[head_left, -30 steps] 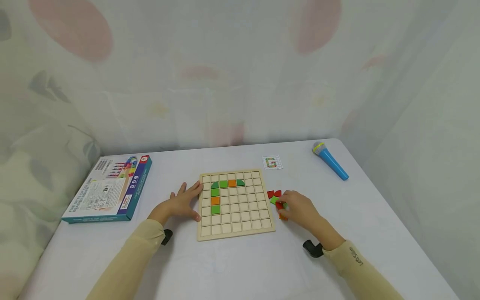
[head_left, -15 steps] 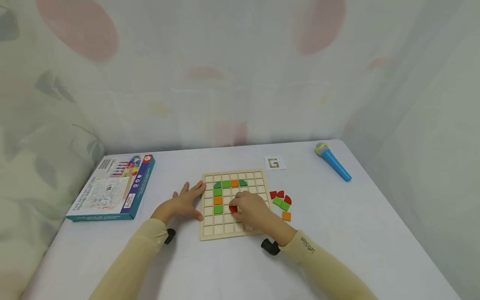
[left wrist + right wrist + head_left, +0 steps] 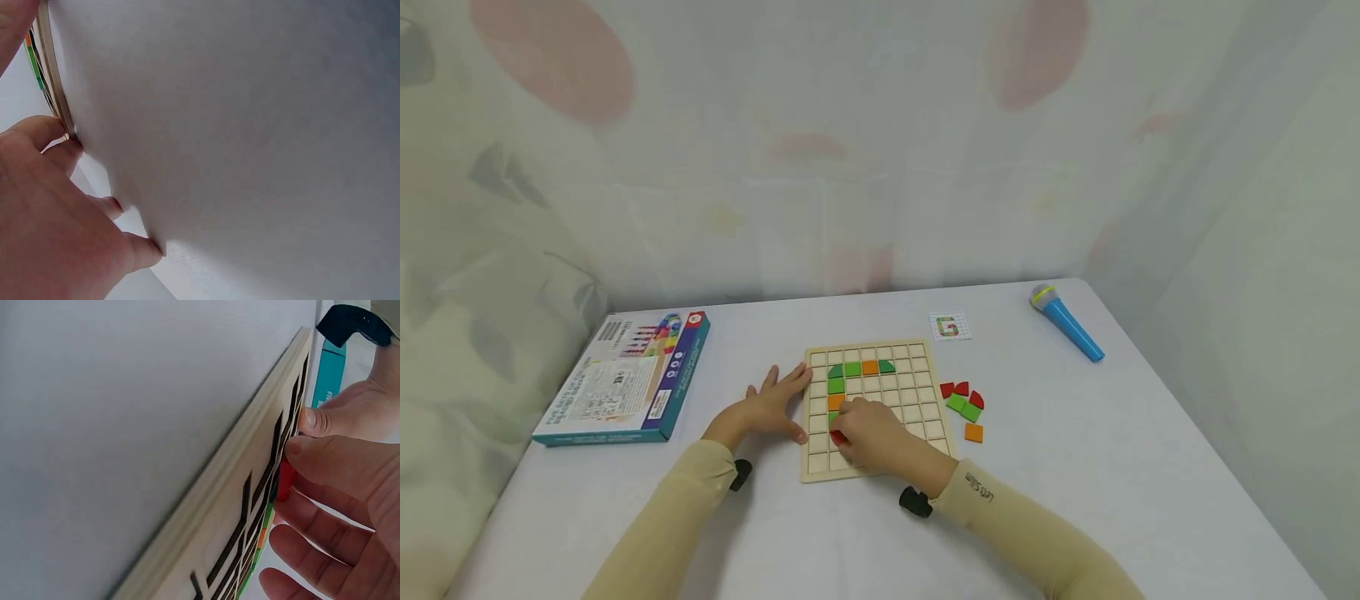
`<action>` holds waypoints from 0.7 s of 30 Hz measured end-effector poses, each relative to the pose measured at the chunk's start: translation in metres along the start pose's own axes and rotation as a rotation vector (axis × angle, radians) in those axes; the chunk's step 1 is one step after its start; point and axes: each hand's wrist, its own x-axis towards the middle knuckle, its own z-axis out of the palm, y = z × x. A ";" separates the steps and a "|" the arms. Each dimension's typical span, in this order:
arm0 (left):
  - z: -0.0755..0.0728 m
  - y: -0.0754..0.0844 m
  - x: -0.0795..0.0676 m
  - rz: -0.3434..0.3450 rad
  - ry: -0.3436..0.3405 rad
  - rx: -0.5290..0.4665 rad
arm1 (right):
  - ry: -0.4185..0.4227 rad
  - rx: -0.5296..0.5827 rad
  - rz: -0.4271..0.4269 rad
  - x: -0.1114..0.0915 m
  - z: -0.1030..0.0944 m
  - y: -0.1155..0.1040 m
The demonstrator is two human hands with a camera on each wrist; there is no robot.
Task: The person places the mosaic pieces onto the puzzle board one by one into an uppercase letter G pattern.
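A wooden grid board [image 3: 917, 412] lies on the table, with green and orange tiles set along part of its top row and down its left side. My right hand [image 3: 874, 435] pinches a red tile [image 3: 837, 437] between thumb and finger, just below the lowest green tile in that column. In the right wrist view the red tile [image 3: 285, 480] is at the board's surface; whether it sits inside a cell I cannot tell. My left hand [image 3: 766, 410] has its fingers spread, with thumb and fingertips touching the board's left edge.
Loose red tiles [image 3: 976, 400], green tiles [image 3: 970, 412] and an orange tile [image 3: 973, 433] lie right of the board. Behind them is a small pattern card [image 3: 950, 326]. A blue toy microphone [image 3: 1069, 325] lies at the back right, a flat box [image 3: 625, 379] at the left.
My right hand has gone from the loose tiles leftward across the board, carrying the red tile to the lower left cells. My left hand has stayed at the board's edge.
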 end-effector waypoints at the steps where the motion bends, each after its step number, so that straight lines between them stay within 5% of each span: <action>1: 0.000 0.000 0.000 0.003 -0.001 0.001 | 0.003 -0.004 -0.002 0.000 0.000 -0.001; 21: 0.000 0.000 -0.002 0.002 -0.011 -0.030 | 0.004 0.015 0.039 -0.001 -0.002 -0.002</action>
